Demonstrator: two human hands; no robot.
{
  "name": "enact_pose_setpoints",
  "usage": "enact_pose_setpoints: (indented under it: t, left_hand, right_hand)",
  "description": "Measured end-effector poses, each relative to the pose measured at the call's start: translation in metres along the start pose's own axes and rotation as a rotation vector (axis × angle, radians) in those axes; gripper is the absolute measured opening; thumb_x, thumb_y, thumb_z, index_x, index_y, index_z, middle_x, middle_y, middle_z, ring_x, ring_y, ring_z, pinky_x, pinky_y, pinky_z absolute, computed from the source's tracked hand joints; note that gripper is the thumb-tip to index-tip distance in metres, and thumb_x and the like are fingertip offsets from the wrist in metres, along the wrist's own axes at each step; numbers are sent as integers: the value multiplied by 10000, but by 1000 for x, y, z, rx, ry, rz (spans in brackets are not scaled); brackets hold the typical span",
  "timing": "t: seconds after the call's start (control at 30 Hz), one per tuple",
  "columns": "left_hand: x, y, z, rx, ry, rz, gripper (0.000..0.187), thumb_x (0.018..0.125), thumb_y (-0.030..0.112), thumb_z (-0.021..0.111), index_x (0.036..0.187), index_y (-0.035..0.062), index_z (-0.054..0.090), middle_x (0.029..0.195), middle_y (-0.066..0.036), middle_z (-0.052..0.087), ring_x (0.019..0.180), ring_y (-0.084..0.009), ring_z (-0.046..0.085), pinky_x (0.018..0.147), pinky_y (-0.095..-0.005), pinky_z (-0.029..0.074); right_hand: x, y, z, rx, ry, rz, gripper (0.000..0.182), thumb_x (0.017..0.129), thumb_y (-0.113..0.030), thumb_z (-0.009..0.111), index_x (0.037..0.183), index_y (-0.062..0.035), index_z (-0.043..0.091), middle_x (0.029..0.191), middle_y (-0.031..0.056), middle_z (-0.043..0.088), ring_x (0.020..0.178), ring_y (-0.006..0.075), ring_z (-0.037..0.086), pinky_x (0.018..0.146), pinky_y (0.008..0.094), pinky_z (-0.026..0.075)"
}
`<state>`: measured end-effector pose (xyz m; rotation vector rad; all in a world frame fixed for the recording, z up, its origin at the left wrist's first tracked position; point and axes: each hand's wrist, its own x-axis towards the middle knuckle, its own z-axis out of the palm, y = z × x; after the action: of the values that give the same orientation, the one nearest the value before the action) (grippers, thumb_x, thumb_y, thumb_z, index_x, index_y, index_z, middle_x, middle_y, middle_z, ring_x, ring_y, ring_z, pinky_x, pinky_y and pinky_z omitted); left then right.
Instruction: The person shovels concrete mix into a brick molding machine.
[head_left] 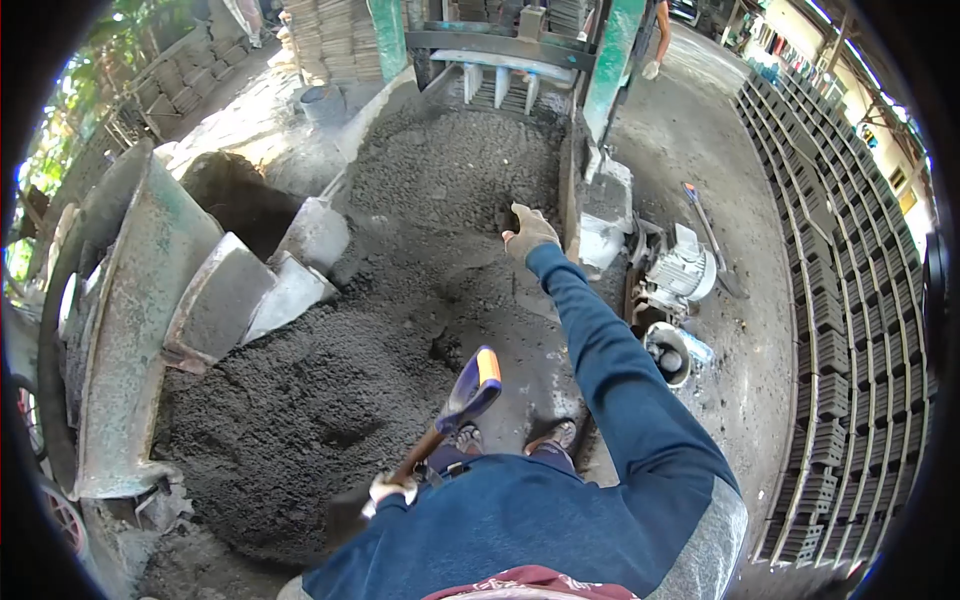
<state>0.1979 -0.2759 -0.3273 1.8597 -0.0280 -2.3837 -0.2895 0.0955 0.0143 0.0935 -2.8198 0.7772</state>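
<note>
A shovel [421, 452] with a brown shaft and a purple-and-orange D-shaped handle leans up in front of my body. My gloved left hand [392, 489] is closed round its shaft, low down beside my hip. Stretched far forward, my gloved right hand [531, 232] has its thumb and fingers apart, over the near edge of a bed of dark grey mix [460, 160]. A large heap of the same dark, damp mix [300, 410] lies to the left of my feet.
A worn metal drum [140, 330] with metal plates stands at left. A green-posted frame [612, 70] rises ahead. On the right are a motor [683, 268], a bucket [667, 355], another shovel [708, 225] and long stacked racks of blocks [830, 330]. Another person's arm [662, 40] shows at the back.
</note>
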Motion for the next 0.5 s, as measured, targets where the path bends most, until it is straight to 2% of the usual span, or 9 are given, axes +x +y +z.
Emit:
enact_pose_setpoints:
  t: [0.07,0.13,0.2,0.23,0.27,0.33,0.37,0.43,0.5]
  left_hand:
    - [7,9,-38,184,-57,-15,271,843,270,632,1032,86,568,955,-59,611,900,-241,591,806,-433,469]
    - [0,22,-69,624,-199,-58,374,814,226,691,1120,48,572,1035,-99,627,967,-257,611,879,-437,467]
    - [-22,39,-84,1429,-542,48,490,786,183,751,1209,9,576,1116,-139,644,1034,-272,631,951,-441,464]
    - [-28,52,-84,1828,-848,264,550,772,161,781,1253,-11,578,1156,-159,652,1068,-280,641,988,-443,463]
    - [-31,45,-90,1690,-461,3,621,759,165,792,1290,-47,551,1179,-173,646,1074,-280,642,1043,-429,425]
    - [-33,37,-112,915,-428,-287,668,745,163,818,1305,-61,532,1140,-166,665,1049,-260,660,998,-417,467]
    - [-30,35,-115,968,-230,-81,570,742,159,830,1211,-65,596,1022,-147,698,940,-242,693,846,-383,549]
    - [-12,55,-106,1406,-342,-64,476,754,162,825,1134,-56,640,950,-132,709,872,-230,702,774,-351,562]
    - [-26,60,-86,1715,-520,-51,339,775,163,812,1029,-32,700,886,-131,719,821,-243,710,752,-339,570]
  right_hand:
    - [27,-8,21,-142,-88,46,516,876,-310,708,1314,-80,562,1221,190,642,1111,380,636,961,451,492]
    - [44,-15,28,-219,-292,147,518,873,-349,711,1287,-75,562,1223,192,647,1158,384,617,977,461,489]
    - [44,-26,27,-245,-271,208,469,872,-373,719,1189,-56,579,1201,192,663,1166,374,618,970,469,494]
    - [47,-26,31,-245,-251,225,462,869,-377,722,1168,-53,582,1190,194,667,1166,374,619,968,472,495]
    - [53,-24,34,-245,-229,244,456,866,-382,725,1147,-51,585,1179,196,672,1166,373,619,966,475,495]
    - [63,-22,37,-220,-244,226,435,862,-344,716,1174,-64,599,1174,202,673,1139,381,629,949,454,506]
    - [62,-17,37,-205,-250,201,432,865,-331,709,1190,-71,598,1176,202,672,1134,384,631,945,448,509]
    - [49,-10,23,-45,-229,257,449,875,-317,692,1232,-63,595,1235,167,661,1185,337,618,1006,426,474]
    - [35,14,28,625,-239,367,388,857,-293,712,1167,-71,639,1029,155,693,804,286,645,671,405,515]
